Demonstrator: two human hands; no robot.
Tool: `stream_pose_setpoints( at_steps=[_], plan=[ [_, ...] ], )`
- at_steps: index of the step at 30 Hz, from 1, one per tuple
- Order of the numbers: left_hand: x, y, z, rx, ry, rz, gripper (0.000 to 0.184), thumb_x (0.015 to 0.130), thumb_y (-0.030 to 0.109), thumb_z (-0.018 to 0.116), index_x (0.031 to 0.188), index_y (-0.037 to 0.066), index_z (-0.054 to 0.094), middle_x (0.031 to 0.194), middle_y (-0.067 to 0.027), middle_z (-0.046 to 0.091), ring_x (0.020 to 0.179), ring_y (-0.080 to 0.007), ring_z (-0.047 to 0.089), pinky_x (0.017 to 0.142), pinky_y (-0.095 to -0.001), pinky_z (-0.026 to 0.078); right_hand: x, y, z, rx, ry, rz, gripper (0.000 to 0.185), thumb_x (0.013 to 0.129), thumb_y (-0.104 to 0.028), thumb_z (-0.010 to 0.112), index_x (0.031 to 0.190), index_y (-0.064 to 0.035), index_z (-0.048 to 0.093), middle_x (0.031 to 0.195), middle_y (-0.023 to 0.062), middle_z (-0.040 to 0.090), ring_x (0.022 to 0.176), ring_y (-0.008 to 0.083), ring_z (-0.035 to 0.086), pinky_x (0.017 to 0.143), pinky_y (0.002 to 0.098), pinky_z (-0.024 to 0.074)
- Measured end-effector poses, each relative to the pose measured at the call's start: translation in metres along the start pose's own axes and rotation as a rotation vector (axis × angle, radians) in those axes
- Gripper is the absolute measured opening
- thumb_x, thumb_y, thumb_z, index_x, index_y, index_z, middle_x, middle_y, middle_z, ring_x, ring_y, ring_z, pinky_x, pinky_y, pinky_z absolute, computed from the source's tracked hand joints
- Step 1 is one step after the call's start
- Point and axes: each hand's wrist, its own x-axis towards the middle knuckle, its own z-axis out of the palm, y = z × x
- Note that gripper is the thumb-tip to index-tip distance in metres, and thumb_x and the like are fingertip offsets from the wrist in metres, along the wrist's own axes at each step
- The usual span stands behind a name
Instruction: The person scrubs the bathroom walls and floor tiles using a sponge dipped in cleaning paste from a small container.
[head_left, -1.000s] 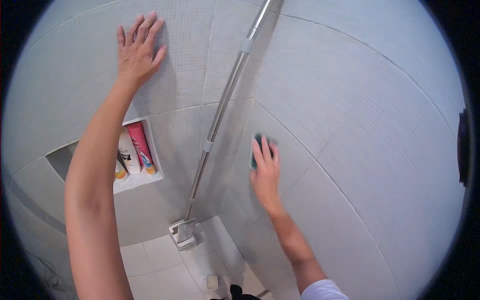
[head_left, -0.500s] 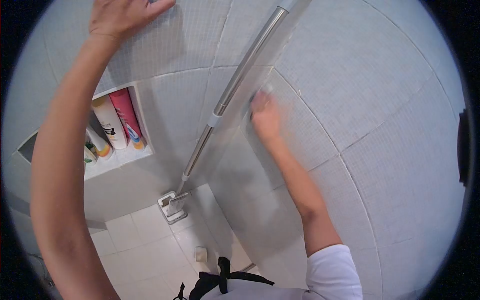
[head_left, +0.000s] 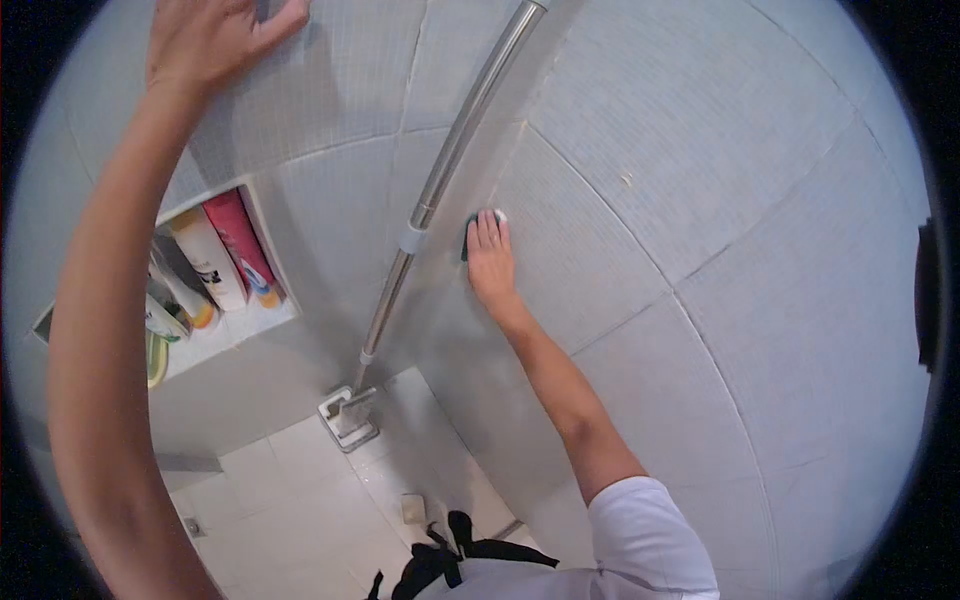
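My right hand (head_left: 490, 260) presses a scouring pad (head_left: 467, 240) flat against the tiled wall, close to the corner. Only the pad's dark green edge and a small pale bit by the fingertips show; the palm and fingers cover the rest. At the upper left, my left hand (head_left: 215, 45) lies against the other wall (head_left: 370, 90), thumb stretched out. The frame's top edge cuts off its fingertips, and nothing is seen in it. Between the hands, a long metal pole (head_left: 450, 165) leans in the corner, its flat white head (head_left: 348, 420) on the floor.
Below my left forearm, a wall niche (head_left: 275, 310) holds a white bottle (head_left: 210, 262), a pink bottle (head_left: 238, 235) and several tubes. A small pale block (head_left: 413, 509) lies on the floor tiles (head_left: 290, 490). Black straps (head_left: 455, 550) hang at my front.
My right hand and the pad have moved down and left along the wall, from a blurred motion to a sharper view. The camera view has shifted slightly; my left hand stays on the wall.
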Motion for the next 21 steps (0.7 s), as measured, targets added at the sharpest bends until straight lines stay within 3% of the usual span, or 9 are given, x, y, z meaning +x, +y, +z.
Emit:
stream_pose_setpoints(
  at_steps=[1,4,6,10,13,15,16,18,21],
  plan=[
    [0.001,-0.002,-0.001,0.079,-0.022,0.002,0.075,0.066,0.037,0.059,0.133,0.010,0.038,0.142,-0.0105,0.032,0.136,-0.0278,0.021,0.113,-0.0516,0.009,0.007,-0.008,-0.012,0.011,0.016,0.003,0.051,0.074,0.006,0.049,0.125,0.0078,0.046,0.135,0.0227,0.043,0.129,0.0343,0.036,0.110,0.0460,0.0222],
    [0.000,0.001,0.003,0.072,0.022,0.022,0.074,0.066,0.034,0.060,0.133,0.011,0.038,0.142,-0.0109,0.031,0.136,-0.0282,0.021,0.113,-0.0510,0.010,0.039,-0.026,-0.067,0.674,0.203,0.362,0.062,0.068,0.014,0.044,0.129,0.0041,0.044,0.136,0.0213,0.042,0.130,0.0342,0.035,0.110,0.0425,0.0255],
    [-0.002,0.004,0.001,0.101,0.009,0.026,0.074,0.066,0.033,0.060,0.133,0.011,0.037,0.142,-0.0112,0.031,0.136,-0.0287,0.021,0.112,-0.0509,0.011,0.080,-0.023,-0.098,0.709,0.632,0.314,0.071,0.063,0.018,0.040,0.131,0.0013,0.043,0.137,0.0203,0.042,0.130,0.0338,0.036,0.109,0.0387,0.0269],
    [-0.002,-0.007,0.011,0.200,0.041,0.094,0.075,0.066,0.031,0.057,0.135,0.011,0.035,0.142,-0.0127,0.031,0.136,-0.0302,0.022,0.112,-0.0512,0.012,0.049,-0.041,0.003,0.779,0.630,0.413,0.070,0.062,0.019,0.037,0.129,0.0035,0.045,0.138,0.0223,0.040,0.129,0.0325,0.039,0.109,0.0364,0.0250],
    [-0.001,0.005,0.008,0.256,0.085,0.111,0.074,0.067,0.032,0.054,0.135,0.010,0.035,0.142,-0.0131,0.031,0.136,-0.0308,0.022,0.112,-0.0509,0.013,0.027,-0.044,0.006,0.974,0.535,0.639,0.069,0.061,0.020,0.037,0.127,0.0034,0.048,0.135,0.0222,0.043,0.127,0.0329,0.042,0.108,0.0367,0.0274],
    [-0.002,0.003,0.010,0.033,0.065,0.086,0.073,0.068,0.032,0.054,0.135,0.010,0.035,0.143,-0.0127,0.031,0.136,-0.0306,0.022,0.112,-0.0501,0.014,0.060,-0.029,-0.022,1.132,0.636,0.708,0.068,0.061,0.020,0.038,0.126,0.0038,0.049,0.132,0.0225,0.047,0.124,0.0338,0.044,0.108,0.0374,0.0289],
    [0.004,-0.016,0.021,0.140,-0.104,0.215,0.104,0.072,0.068,0.053,0.143,0.004,0.011,0.146,-0.0283,0.009,0.134,-0.0493,0.006,0.100,-0.0692,0.013,0.084,-0.023,-0.039,1.045,0.709,0.538,0.069,0.061,0.020,0.038,0.127,0.0037,0.048,0.133,0.0226,0.046,0.125,0.0341,0.044,0.108,0.0376,0.0289],
    [0.002,-0.017,0.022,0.109,-0.070,0.209,0.096,0.074,0.069,0.044,0.140,0.003,0.020,0.143,-0.0281,0.018,0.133,-0.0480,0.013,0.101,-0.0674,0.016,0.096,-0.025,-0.034,0.796,0.791,0.332,0.070,0.064,0.017,0.036,0.132,0.0017,0.044,0.135,0.0192,0.045,0.127,0.0291,0.042,0.106,0.0338,0.0295],
    [0.007,-0.011,0.018,0.054,-0.038,0.197,0.091,0.077,0.070,0.035,0.137,0.002,0.028,0.141,-0.0278,0.024,0.132,-0.0463,0.018,0.101,-0.0660,0.018,0.038,-0.045,0.017,0.802,0.643,0.469,0.070,0.063,0.017,0.038,0.131,0.0026,0.044,0.135,0.0209,0.044,0.128,0.0308,0.041,0.107,0.0343,0.0296]
  ],
)
